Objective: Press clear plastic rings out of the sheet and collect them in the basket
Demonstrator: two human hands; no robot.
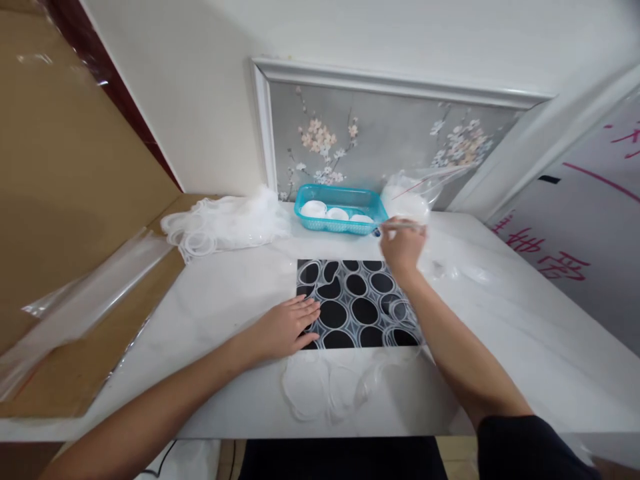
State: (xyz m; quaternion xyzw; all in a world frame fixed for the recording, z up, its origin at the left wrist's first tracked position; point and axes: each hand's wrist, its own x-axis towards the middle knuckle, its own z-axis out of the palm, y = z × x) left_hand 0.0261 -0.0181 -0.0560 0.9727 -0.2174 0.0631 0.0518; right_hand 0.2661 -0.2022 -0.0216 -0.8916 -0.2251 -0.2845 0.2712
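My left hand (pixel 287 328) lies flat, fingers stretched out, on the left edge of a black sheet (pixel 364 311) patterned with white-rimmed circles. My right hand (pixel 404 248) is raised near the right end of a blue plastic basket (pixel 336 225). Its fingers are closed on a thin, pale, stick-like thing (pixel 403 225), blurred and partly hidden. White round pieces (pixel 314 209) sit inside the basket. Thin white rings (pixel 400 320) lie over the sheet's right side, below my right forearm. Thin clear-white round pieces (pixel 307 387) spread over the table in front of the sheet.
A plastic bag with white contents (pixel 407 197) stands right of the basket, against a framed flower panel (pixel 380 133). A heap of white rings (pixel 230 223) lies at the back left of the white table (pixel 520 347). Cardboard (pixel 75 200) with clear plastic film takes up the left side.
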